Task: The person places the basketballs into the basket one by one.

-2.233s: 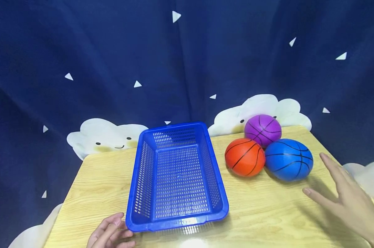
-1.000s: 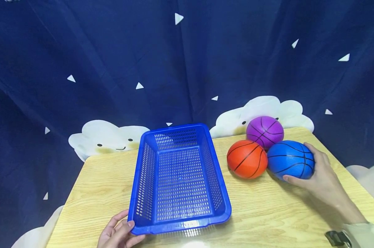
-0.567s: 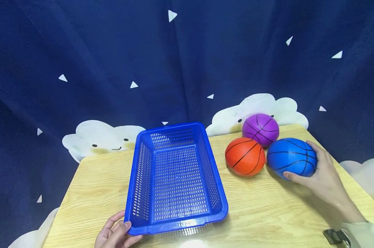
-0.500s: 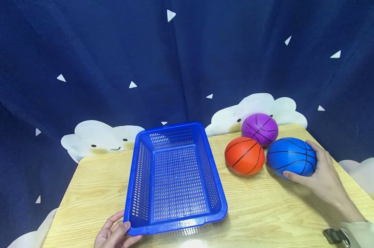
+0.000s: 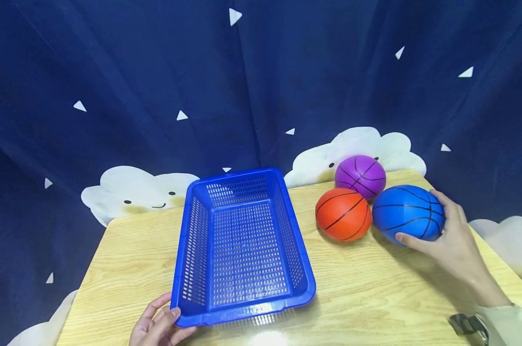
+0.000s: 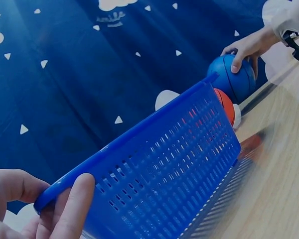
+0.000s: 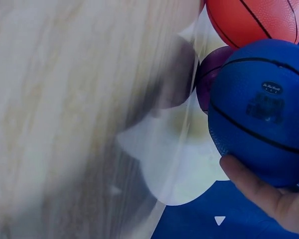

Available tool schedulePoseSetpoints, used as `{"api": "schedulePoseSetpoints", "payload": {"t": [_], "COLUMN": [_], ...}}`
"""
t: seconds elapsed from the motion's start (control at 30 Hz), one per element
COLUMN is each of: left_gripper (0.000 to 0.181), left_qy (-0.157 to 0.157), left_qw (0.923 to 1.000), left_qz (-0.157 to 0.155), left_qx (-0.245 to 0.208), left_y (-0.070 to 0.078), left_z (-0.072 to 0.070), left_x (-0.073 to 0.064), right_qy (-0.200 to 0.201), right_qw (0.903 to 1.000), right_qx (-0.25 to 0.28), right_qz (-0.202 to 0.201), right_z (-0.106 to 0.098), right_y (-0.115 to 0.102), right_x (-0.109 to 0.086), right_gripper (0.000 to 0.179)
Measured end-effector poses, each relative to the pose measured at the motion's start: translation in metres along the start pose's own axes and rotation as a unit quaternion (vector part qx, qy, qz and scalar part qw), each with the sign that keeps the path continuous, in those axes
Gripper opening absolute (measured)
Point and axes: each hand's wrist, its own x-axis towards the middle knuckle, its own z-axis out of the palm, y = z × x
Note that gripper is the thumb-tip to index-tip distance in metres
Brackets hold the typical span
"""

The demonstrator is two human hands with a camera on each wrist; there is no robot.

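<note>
My left hand (image 5: 157, 322) grips the near left corner of the blue perforated plastic basket (image 5: 243, 313), thumb on the rim and fingers beneath. Nothing lies in the basket. My right hand (image 5: 453, 247) holds a blue toy basketball (image 5: 405, 211) from its right side, thumb low in front and fingers round the far side. In the left wrist view this blue ball (image 6: 231, 77) is raised over the table, with a shadow below. Just left of it sits an orange toy basketball (image 5: 343, 215), and a purple one (image 5: 360, 175) stands behind the two.
The light wooden table (image 5: 365, 298) bears the basket and the balls. A dark blue curtain (image 5: 127, 86) with white triangles and smiling clouds hangs close behind its back edge. A dark strap (image 5: 468, 324) is on the right wrist.
My right hand has come in from the right, closed round the blue ball and shifted it slightly up and away from the orange one. My left hand has taken hold of the basket corner.
</note>
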Motion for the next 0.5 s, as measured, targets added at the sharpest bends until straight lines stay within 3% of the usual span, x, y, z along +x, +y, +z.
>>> {"api": "schedulePoseSetpoints", "payload": {"t": [0.5], "left_gripper": [0.033], "left_qy": [0.023], "left_qw": [0.9996], "left_qz": [-0.013], "left_qx": [0.007], "left_y": [0.003], "left_z": [0.002], "left_x": [0.000], "right_qy": [0.023], "right_qw": [0.9997], "right_qx": [0.008], "right_qz": [0.006], "right_z": [-0.011], "right_y": [-0.007], "right_x": [-0.001], "right_gripper": [0.125]}}
